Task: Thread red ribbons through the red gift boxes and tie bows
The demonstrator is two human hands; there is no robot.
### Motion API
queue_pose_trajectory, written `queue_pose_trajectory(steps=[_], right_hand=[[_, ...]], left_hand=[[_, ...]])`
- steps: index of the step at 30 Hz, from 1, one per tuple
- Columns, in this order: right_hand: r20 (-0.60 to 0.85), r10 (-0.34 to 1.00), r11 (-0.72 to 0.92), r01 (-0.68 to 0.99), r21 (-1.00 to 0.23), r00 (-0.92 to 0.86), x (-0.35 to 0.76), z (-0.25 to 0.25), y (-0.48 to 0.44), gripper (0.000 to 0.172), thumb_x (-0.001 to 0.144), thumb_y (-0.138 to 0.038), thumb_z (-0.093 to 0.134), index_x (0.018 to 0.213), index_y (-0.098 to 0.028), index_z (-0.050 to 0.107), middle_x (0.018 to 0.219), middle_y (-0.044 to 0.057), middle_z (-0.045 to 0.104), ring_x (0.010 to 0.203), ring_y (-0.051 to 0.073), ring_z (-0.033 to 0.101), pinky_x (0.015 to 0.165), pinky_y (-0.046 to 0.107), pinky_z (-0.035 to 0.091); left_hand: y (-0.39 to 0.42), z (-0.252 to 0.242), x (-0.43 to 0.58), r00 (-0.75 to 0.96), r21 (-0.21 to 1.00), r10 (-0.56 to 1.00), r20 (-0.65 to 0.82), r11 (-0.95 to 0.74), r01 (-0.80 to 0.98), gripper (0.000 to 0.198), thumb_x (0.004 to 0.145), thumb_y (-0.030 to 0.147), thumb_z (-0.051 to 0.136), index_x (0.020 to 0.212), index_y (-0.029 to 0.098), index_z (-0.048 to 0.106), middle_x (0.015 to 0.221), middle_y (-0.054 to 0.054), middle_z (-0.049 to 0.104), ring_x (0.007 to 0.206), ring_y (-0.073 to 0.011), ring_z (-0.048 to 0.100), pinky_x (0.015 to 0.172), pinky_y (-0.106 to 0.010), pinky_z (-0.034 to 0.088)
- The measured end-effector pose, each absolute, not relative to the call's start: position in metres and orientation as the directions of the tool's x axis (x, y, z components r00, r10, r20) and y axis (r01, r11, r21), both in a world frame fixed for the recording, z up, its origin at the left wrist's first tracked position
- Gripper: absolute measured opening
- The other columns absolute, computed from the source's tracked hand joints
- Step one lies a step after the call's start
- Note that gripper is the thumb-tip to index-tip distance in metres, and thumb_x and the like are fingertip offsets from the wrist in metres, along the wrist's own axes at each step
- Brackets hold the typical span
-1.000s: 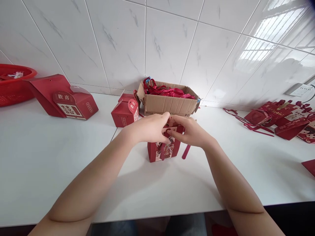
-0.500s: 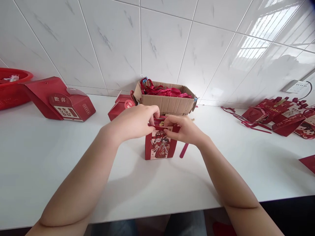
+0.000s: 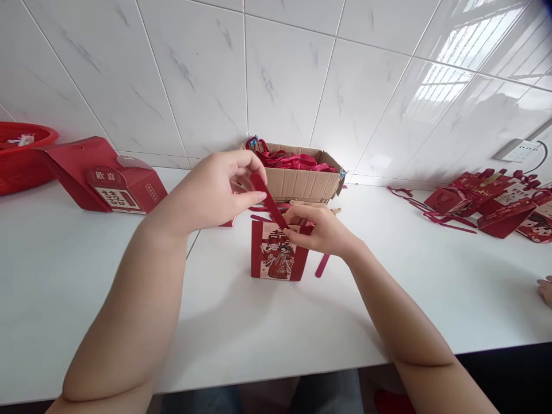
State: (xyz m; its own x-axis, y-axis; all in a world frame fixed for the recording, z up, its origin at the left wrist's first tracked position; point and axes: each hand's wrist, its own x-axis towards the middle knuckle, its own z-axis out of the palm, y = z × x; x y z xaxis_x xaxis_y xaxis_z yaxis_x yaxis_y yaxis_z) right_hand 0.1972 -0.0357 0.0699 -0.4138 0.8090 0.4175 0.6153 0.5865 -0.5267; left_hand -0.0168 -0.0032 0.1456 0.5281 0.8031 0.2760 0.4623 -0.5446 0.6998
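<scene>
Standing upright on the table (image 3: 86, 287), the box (image 3: 278, 256) looks fully folded. Its strap (image 3: 268, 202) seems fixed at the lower end only, so the free end appears left to attach. Left hand (image 3: 215, 192) is raised above and left of the box, thumb and forefinger pinched on the strap's upper end. Right hand (image 3: 323, 230) clamps the box's top edge. Carton (image 3: 302, 183) sits just behind the box.

Open counter (image 3: 276, 333) in front and left, cardboard box (image 3: 302, 183) close behind gift box (image 3: 276, 259)
</scene>
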Motion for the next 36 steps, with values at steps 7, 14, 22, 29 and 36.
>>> queue_pose_trajectory(steps=[7,14,22,29,36], right_hand=[[0.61,0.699,0.686,0.594,-0.421,-0.375,0.19,0.064,-0.034,0.004,0.079,-0.016,0.061,0.078,-0.018,0.057,0.066,-0.002,0.056,0.059,0.009,0.047,0.054,0.023,0.037],[0.851,0.319,0.779,0.627,0.016,-0.418,0.193,0.059,-0.028,0.017,0.087,-0.009,0.054,0.091,-0.022,0.064,0.075,0.0,0.069,0.069,0.012,0.062,0.063,0.026,0.043],[0.912,0.109,0.714,0.67,0.206,-0.396,0.194,0.061,-0.029,0.025,0.089,-0.003,0.048,0.089,-0.023,0.063,0.08,-0.001,0.07,0.07,0.011,0.06,0.065,0.028,0.04],[0.916,0.035,0.639,0.714,0.286,-0.399,0.193,0.063,-0.032,0.028,0.089,-0.002,0.047,0.085,-0.024,0.063,0.081,-0.001,0.068,0.074,0.011,0.061,0.065,0.028,0.04],[0.919,-0.032,0.571,0.748,0.34,-0.393,0.189,0.069,-0.037,0.029,0.085,0.002,0.049,0.086,-0.023,0.062,0.078,-0.001,0.064,0.069,0.011,0.058,0.061,0.027,0.038]], left_hand=[[0.0,0.132,0.003,0.455,0.755,0.778,0.433,-0.589,0.289,0.021,0.083,0.027,0.058,0.103,0.024,0.051,0.099,-0.003,0.065,0.088,-0.0182,0.065,0.073,-0.031,0.054],[0.012,0.131,-0.011,0.5,0.738,0.763,0.41,-0.599,0.309,0.017,0.077,0.026,0.068,0.093,0.023,0.071,0.082,-0.003,0.069,0.077,-0.0169,0.066,0.066,-0.028,0.055],[-0.003,0.14,-0.009,0.616,0.681,0.688,0.383,-0.661,0.314,0.029,0.074,0.011,0.061,0.099,0.022,0.073,0.081,-0.001,0.071,0.071,-0.0145,0.066,0.058,-0.023,0.052],[-0.002,0.133,0.001,0.444,0.603,0.711,0.546,-0.701,0.381,0.019,0.078,0.015,0.062,0.086,0.023,0.077,0.087,-0.001,0.073,0.077,-0.0156,0.067,0.06,-0.024,0.053],[-0.007,0.135,0.005,0.559,0.8,0.727,0.397,-0.573,0.176,0.013,0.081,0.028,0.067,0.087,0.02,0.075,0.082,-0.002,0.075,0.078,-0.0176,0.07,0.068,-0.027,0.058]])
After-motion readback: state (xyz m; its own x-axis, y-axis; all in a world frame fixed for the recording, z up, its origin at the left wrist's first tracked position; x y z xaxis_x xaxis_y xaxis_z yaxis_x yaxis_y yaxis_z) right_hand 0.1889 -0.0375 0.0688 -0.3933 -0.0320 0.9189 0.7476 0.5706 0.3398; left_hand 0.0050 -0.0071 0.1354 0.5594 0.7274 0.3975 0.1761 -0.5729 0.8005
